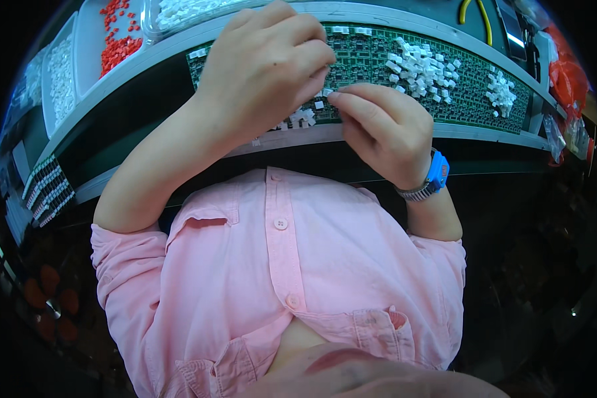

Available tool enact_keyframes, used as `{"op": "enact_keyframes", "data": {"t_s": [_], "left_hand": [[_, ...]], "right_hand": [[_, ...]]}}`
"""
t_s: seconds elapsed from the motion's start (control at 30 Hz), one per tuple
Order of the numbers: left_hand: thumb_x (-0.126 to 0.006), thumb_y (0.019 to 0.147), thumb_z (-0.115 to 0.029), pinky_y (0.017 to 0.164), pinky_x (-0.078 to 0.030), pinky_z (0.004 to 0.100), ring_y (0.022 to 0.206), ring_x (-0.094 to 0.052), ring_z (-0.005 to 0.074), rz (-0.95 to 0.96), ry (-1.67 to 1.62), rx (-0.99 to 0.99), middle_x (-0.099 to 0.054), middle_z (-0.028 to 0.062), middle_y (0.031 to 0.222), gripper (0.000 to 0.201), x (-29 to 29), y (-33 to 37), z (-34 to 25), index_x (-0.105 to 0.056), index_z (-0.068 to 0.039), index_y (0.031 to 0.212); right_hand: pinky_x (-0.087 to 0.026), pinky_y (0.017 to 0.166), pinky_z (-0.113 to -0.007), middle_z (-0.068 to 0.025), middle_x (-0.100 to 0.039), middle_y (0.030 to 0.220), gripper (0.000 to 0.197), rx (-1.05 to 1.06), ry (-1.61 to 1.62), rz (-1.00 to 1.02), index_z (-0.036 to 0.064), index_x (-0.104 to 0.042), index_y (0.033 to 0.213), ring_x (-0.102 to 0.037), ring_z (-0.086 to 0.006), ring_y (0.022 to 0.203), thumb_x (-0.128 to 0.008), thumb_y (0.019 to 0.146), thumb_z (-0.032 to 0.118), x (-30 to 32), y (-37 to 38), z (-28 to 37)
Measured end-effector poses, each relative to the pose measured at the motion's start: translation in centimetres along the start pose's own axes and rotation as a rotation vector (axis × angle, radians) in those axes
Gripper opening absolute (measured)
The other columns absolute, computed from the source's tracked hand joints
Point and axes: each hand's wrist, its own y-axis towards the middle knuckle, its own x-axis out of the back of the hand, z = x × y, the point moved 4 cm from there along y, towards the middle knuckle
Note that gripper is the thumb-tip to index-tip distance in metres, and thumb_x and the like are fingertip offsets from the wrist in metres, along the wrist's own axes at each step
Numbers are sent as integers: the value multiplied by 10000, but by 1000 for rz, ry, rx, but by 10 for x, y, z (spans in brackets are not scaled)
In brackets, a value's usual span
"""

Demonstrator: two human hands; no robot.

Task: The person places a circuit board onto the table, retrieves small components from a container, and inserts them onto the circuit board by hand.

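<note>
Two bare hands meet over a green circuit-board panel (pixel 358 58) at 12 o'clock, bounded by a pale far rail (pixel 371 14) and near rail (pixel 298 137), with a dark gap between the near rail and a pink shirt (pixel 232 265). The left hand (pixel 265 63) arches with fingers curled, its tips hidden, so any hold cannot be told; the right hand (pixel 386 129) brings thumb and forefinger almost together at a small white connector (pixel 328 93), gripped or merely touched, one cannot tell. Green board shows between a larger white pile (pixel 423 69) at half past one and a smaller heap (pixel 501 94) at two. At ten, a tray (pixel 89 50) holds red pieces (pixel 119 54), beside a narrower bin (pixel 48 109) of white ones (pixel 62 79); at eleven, a clear box (pixel 150 28) holds more white parts (pixel 186 12).
</note>
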Motion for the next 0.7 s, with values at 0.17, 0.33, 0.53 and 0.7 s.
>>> {"op": "enact_keyframes", "data": {"t_s": [0.17, 0.33, 0.53, 0.7], "left_hand": [[-798, 718, -132, 705, -475, 352, 800, -620, 221, 59, 103, 45, -645, 13, 833, 132, 8, 1, -1, -705, -109, 808], [-797, 745, -102, 734, -486, 355, 840, -617, 229, 51, 24, 40, -653, 25, 897, 175, 2, -3, -2, -720, -102, 902], [-802, 749, -103, 807, -467, 377, 931, -595, 231, 191, -44, -12, -629, 14, 970, 236, 9, -16, -7, -734, -126, 974], [-797, 748, -84, 781, -479, 367, 908, -609, 241, 218, -25, -34, -641, 23, 955, 249, 10, -17, -8, -726, -113, 985]], "right_hand": [[-540, 636, -314, -42, -701, 974, 324, 31, -45, 21, 85, -722, 1047, -692, -197, 782, -757, 725, 80, -3, -6, 1], [-534, 625, -318, -51, -730, 989, 322, 10, -85, 98, 90, -742, 1038, -702, -207, 770, -779, 725, 22, 6, -7, 2], [-525, 615, -321, -32, -725, 941, 238, -73, -39, 8, 94, -722, 1052, -692, -188, 746, -744, 819, 52, 9, -4, -5], [-568, 674, -344, -62, -730, 931, 261, 47, 44, -83, 83, -725, 1055, -693, -254, 758, -760, 806, 16, 11, 12, -25]]}}
